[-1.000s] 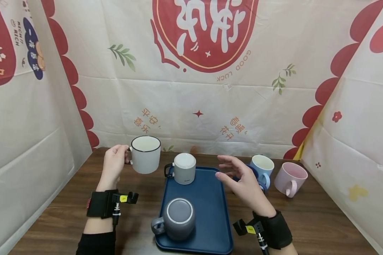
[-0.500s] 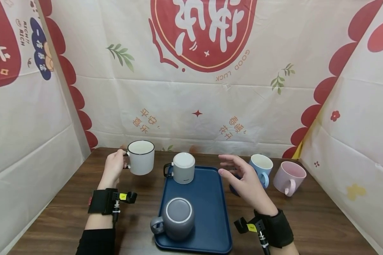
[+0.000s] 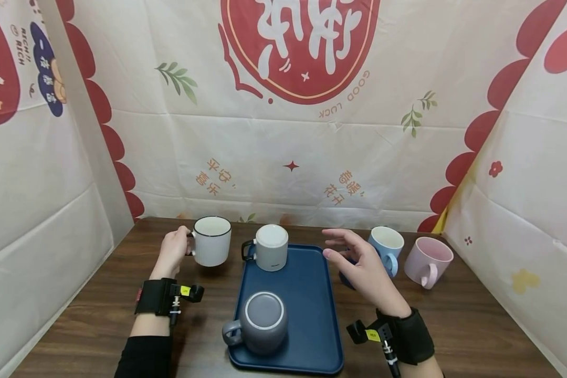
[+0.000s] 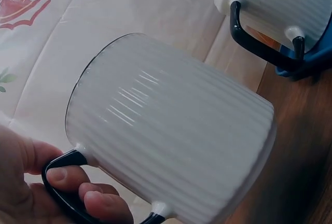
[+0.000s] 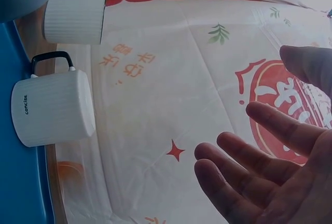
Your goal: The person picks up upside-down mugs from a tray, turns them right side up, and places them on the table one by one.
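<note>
Past the upturned grey ceramic mug [image 3: 263,323] on the blue rectangular tray [image 3: 309,302], the right hand [image 3: 361,266] is hovering half-spread, empty, and the left hand [image 3: 172,249] is gripping a ribbed, black-rimmed white mug [image 3: 212,244] by its handle [image 4: 58,198] beside the tray.

The bench [image 3: 458,325] has a dark brown wood grain. Midway between its left and right edges lies a blue tray [image 3: 312,304], lengthwise, nearly reaching the far edge. Near the far right corner a pink mug [image 3: 421,265] stands mouth up; beside it, along the far edge, a light blue mug [image 3: 385,245], also mouth up. Nearer the tray, something dark blue [image 3: 345,281] is mostly hidden.
</note>
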`<state>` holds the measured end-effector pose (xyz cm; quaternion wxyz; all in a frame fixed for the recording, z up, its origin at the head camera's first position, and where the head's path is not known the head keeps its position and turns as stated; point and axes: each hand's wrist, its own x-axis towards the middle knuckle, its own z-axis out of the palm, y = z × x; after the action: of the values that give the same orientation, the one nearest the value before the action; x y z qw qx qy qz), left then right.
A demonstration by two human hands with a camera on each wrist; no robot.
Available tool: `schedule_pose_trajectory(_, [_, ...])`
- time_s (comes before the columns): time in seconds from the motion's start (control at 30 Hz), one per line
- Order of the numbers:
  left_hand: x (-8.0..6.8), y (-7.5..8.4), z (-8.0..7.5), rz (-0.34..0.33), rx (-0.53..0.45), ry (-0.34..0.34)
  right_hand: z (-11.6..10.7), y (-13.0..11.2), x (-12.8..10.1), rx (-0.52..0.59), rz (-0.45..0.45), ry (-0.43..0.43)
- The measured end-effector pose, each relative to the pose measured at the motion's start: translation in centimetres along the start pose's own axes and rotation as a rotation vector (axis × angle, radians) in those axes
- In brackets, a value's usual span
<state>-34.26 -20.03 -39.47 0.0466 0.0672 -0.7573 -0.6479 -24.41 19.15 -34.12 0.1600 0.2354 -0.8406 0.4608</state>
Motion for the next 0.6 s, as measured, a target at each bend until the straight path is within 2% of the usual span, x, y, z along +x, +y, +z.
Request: schedule_pose_trajectory(0.6, [0.9, -1.6, 0.2, -0.026, 0.044, -0.027, 0.6, 0.1, -0.2, 0.002, 0.011, -0.017])
